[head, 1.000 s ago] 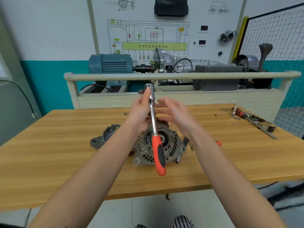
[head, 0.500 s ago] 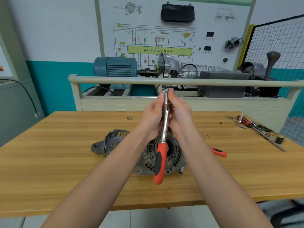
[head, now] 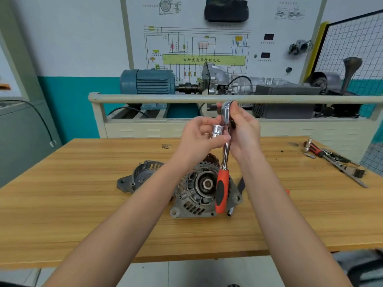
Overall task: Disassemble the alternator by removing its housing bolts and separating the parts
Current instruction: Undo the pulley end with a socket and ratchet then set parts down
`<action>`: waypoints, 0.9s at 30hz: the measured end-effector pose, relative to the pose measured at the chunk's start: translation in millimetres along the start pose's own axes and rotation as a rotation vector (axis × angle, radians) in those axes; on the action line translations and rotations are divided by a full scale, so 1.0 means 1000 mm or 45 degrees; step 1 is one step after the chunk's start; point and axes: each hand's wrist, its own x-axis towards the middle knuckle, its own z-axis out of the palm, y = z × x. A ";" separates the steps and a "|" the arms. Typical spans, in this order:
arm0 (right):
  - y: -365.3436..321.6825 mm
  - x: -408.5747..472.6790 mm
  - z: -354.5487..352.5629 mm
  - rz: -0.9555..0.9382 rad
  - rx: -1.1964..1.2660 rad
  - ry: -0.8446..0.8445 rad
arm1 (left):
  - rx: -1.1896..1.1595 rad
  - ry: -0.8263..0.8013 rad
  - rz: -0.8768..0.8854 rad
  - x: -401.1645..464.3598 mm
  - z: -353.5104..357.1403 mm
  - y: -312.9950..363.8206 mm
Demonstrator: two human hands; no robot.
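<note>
The grey alternator lies on the wooden table, its pulley nut facing up. A separated grey end housing lies just left of it. Above the alternator I hold a ratchet wrench upright, chrome head up, red-and-black handle hanging down. My right hand grips the ratchet near its head. My left hand pinches a chrome socket beside the ratchet shaft, apart from the head.
Pliers and other hand tools lie at the table's right end. A small chrome piece rests by the alternator's front right. Behind the table stands a trainer bench with a rail, a blue motor and a gearbox.
The right hand came onto the ratchet head and now holds it. The left hand drew away to the left with the chrome socket. The view shifted downward.
</note>
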 end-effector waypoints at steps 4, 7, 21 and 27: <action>-0.012 0.002 -0.005 -0.117 -0.215 -0.003 | 0.188 0.037 0.167 -0.004 -0.006 -0.003; -0.018 0.000 -0.012 -0.093 -0.329 -0.170 | 0.393 0.049 0.207 -0.001 -0.018 -0.004; -0.029 -0.006 -0.017 0.304 -0.287 -0.413 | 0.300 -0.030 0.170 -0.002 -0.027 -0.002; -0.034 -0.010 -0.021 0.320 -0.403 -0.540 | 0.268 -0.083 0.168 -0.005 -0.031 0.003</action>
